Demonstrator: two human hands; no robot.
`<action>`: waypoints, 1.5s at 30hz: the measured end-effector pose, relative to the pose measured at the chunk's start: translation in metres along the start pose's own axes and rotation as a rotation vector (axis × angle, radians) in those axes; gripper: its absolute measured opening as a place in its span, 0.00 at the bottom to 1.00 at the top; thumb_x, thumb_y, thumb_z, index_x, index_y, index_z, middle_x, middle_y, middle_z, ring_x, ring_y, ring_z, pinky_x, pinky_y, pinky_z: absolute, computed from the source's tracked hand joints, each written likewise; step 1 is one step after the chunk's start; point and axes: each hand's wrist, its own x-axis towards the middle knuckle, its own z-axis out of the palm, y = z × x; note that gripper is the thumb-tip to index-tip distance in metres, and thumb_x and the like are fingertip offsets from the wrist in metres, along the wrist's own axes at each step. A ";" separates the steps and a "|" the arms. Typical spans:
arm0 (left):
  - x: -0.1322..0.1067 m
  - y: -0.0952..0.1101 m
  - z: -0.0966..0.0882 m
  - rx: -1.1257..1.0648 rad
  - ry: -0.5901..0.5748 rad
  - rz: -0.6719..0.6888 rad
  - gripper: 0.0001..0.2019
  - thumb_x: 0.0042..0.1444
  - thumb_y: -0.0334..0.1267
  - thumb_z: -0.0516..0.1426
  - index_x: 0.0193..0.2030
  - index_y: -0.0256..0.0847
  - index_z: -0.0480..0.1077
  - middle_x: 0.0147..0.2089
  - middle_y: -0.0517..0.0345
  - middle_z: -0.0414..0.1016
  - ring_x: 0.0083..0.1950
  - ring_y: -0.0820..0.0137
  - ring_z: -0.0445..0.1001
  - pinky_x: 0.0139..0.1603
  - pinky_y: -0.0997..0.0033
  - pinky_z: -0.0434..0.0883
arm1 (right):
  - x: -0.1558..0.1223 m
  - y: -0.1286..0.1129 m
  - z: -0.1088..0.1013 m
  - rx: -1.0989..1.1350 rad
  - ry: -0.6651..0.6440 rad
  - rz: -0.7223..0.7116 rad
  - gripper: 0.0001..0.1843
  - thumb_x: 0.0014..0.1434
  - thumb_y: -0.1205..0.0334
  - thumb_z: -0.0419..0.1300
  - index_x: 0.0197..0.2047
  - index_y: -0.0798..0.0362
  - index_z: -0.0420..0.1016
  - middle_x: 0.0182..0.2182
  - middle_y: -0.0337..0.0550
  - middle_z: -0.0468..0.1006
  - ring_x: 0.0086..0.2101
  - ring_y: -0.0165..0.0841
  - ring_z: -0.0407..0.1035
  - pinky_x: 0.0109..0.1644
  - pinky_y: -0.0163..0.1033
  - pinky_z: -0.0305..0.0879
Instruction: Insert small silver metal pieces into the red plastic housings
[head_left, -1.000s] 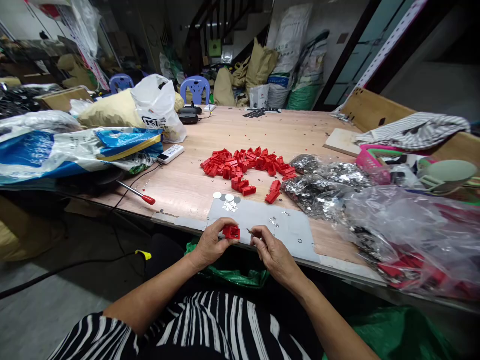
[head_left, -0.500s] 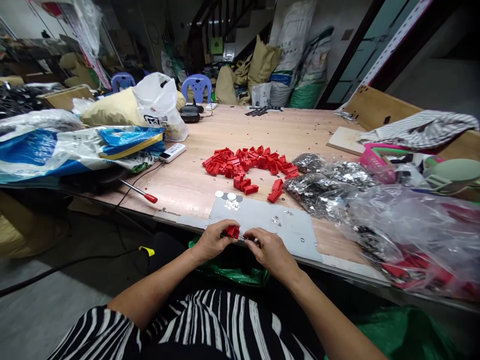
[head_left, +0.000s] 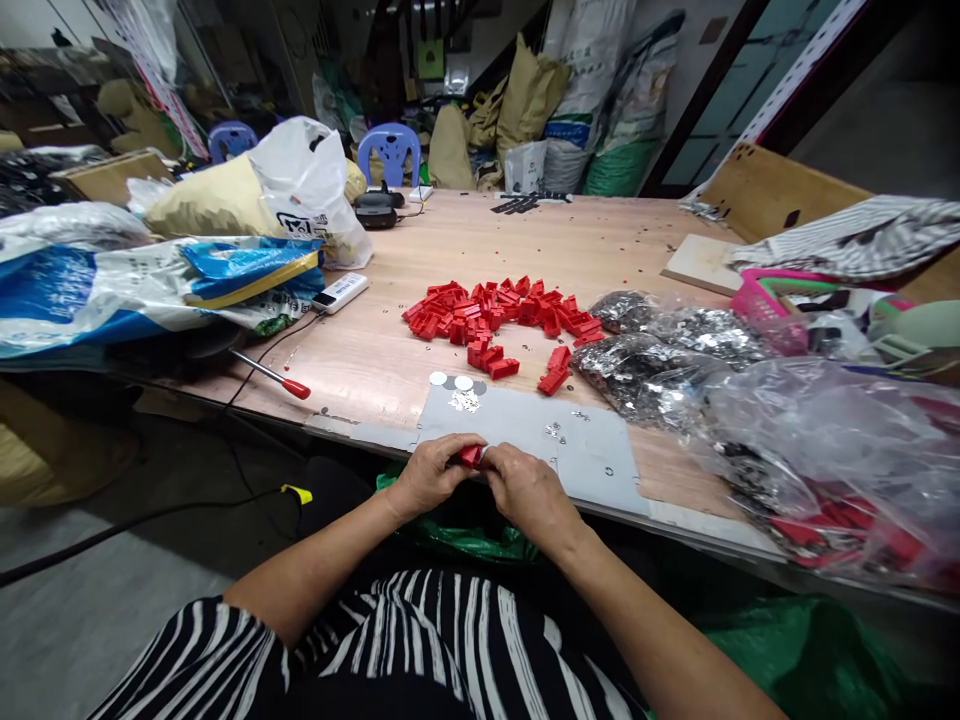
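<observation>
My left hand (head_left: pixel 431 472) grips a small red plastic part (head_left: pixel 471 455) at the near edge of the wooden table (head_left: pixel 487 250). My right hand (head_left: pixel 525 487) is closed against the same part from the right, fingers pinched together; what they pinch is hidden. Both hands hover over the front of a grey sheet (head_left: pixel 600 455) with small metal bits on it. A pile of the same red parts (head_left: pixel 495 320) lies beyond the sheet, mid-table.
Clear bags of shiny metal pieces (head_left: pixel 660 365) and red parts (head_left: pixel 832 470) fill the right side. Blue and white sacks (head_left: pixel 150 285), a red-handled screwdriver (head_left: pixel 274 378) and a white remote (head_left: pixel 340 293) lie left. A green bag (head_left: pixel 457 540) hangs under the table edge.
My hands were apart, the right pinching a thin metal piece. They have come together, and the right fingers now press against the red part held by the left.
</observation>
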 end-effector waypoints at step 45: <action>-0.011 0.055 0.029 -1.572 0.267 -0.675 0.08 0.60 0.32 0.54 0.38 0.30 0.72 0.38 0.48 0.80 0.42 0.65 0.79 0.56 0.61 0.70 | -0.035 0.011 -0.026 0.356 0.094 -0.075 0.21 0.67 0.55 0.44 0.61 0.47 0.59 0.31 0.39 0.78 0.31 0.34 0.73 0.35 0.36 0.65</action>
